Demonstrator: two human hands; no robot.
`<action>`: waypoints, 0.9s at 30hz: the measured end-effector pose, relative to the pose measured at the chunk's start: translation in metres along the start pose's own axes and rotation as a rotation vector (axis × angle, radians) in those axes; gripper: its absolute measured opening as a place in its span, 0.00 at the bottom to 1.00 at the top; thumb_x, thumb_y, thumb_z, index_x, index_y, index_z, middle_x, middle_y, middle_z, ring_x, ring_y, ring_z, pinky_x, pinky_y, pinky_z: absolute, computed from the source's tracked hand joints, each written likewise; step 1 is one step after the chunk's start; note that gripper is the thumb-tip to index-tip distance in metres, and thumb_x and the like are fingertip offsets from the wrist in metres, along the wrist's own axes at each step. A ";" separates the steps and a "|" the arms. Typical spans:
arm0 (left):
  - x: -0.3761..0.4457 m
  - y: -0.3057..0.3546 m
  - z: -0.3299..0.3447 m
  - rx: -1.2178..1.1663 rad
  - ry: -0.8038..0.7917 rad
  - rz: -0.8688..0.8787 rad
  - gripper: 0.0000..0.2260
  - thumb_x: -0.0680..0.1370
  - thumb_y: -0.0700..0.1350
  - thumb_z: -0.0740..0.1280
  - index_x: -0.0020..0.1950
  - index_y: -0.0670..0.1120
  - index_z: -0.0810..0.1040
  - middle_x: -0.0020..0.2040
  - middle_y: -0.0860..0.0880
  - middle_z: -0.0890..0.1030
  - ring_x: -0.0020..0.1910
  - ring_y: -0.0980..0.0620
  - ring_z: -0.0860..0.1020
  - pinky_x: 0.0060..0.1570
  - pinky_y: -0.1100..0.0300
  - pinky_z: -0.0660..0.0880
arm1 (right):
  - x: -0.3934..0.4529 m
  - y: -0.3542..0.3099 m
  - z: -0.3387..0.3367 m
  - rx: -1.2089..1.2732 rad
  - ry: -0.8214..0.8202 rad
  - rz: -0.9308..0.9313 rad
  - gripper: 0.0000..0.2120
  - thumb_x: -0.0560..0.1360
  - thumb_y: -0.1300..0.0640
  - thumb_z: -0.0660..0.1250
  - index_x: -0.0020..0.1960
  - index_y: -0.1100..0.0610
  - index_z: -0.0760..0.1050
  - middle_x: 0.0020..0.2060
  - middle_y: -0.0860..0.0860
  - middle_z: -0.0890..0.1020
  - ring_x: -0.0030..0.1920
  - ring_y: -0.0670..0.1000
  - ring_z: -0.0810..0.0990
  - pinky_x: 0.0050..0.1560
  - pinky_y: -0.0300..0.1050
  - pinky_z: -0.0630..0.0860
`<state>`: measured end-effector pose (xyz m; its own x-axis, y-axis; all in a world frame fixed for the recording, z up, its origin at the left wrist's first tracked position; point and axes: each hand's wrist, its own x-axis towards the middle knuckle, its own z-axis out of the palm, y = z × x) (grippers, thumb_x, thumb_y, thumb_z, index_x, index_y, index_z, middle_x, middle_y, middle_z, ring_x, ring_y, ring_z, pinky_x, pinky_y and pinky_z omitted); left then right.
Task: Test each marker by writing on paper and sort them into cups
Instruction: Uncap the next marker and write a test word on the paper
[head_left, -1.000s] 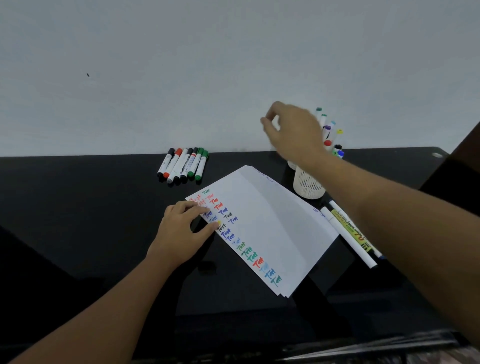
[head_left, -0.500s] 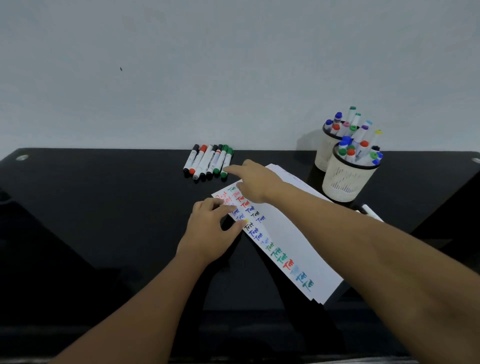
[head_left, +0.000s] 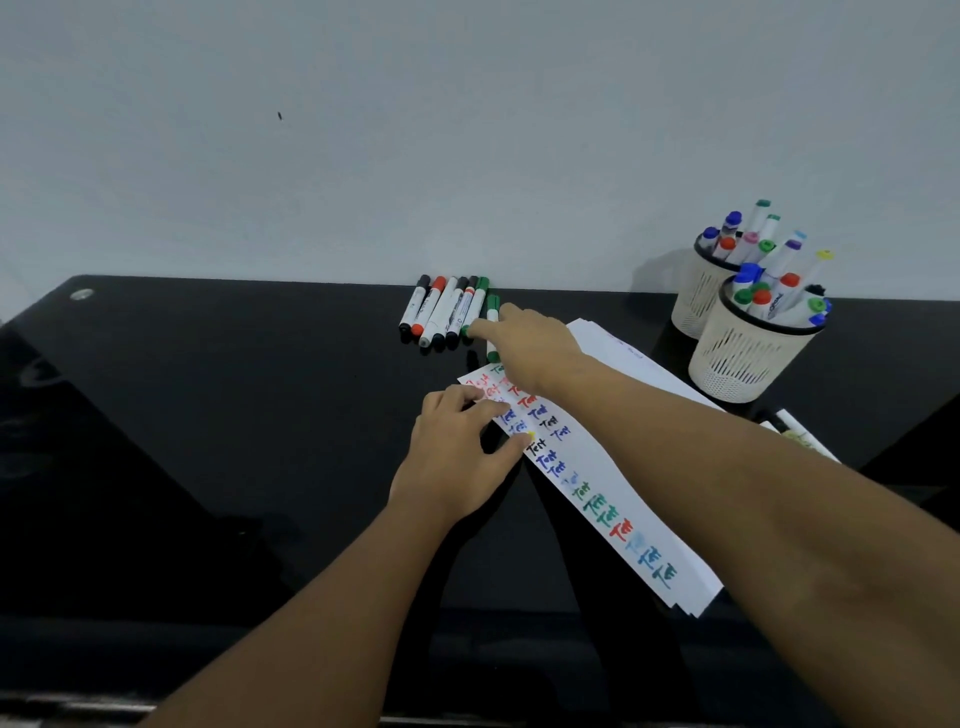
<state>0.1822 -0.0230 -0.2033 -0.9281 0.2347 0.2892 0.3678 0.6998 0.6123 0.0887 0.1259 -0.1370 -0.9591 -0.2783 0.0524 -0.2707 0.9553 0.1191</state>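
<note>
Step in hand, fetching the next marker: right hand (head_left: 524, 343), fingers extended and grasping nothing yet, touches the green marker (head_left: 492, 328) beside the untested row (head_left: 444, 312); left hand (head_left: 460, 457) presses the paper (head_left: 597, 467); next, pinch, uncap, write.

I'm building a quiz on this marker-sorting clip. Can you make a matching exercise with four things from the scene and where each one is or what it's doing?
Things:
1. left hand
2. right hand
3. near cup
4. paper

States:
A. stands at the right, full of markers
B. reaches to the marker row at the table's back edge
C. rests on the paper's corner
D. lies slanted on the black table, with coloured test words along one edge

Pairs: 1-C, 2-B, 3-A, 4-D
</note>
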 end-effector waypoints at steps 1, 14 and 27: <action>0.000 0.001 0.000 0.004 -0.003 -0.004 0.21 0.76 0.63 0.69 0.66 0.56 0.80 0.65 0.58 0.71 0.68 0.56 0.62 0.69 0.48 0.68 | 0.001 0.001 0.000 -0.010 -0.001 -0.002 0.28 0.78 0.63 0.68 0.74 0.44 0.68 0.60 0.54 0.74 0.53 0.55 0.75 0.43 0.48 0.67; 0.001 0.011 -0.010 -0.167 0.011 -0.096 0.30 0.78 0.60 0.70 0.75 0.55 0.63 0.67 0.55 0.69 0.67 0.56 0.67 0.65 0.53 0.71 | -0.069 -0.008 -0.023 1.191 0.667 0.243 0.07 0.82 0.49 0.63 0.57 0.48 0.67 0.45 0.52 0.84 0.44 0.53 0.85 0.47 0.58 0.82; -0.016 0.030 -0.019 0.088 0.010 0.131 0.13 0.85 0.54 0.57 0.55 0.48 0.76 0.40 0.56 0.72 0.43 0.52 0.71 0.41 0.53 0.71 | -0.136 -0.026 -0.006 1.916 0.163 0.476 0.10 0.83 0.54 0.67 0.58 0.60 0.80 0.57 0.60 0.84 0.52 0.51 0.84 0.63 0.50 0.81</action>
<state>0.2097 -0.0183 -0.1759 -0.8715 0.3214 0.3703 0.4789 0.7200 0.5023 0.2265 0.1382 -0.1408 -0.9831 0.0887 -0.1602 0.1338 -0.2497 -0.9590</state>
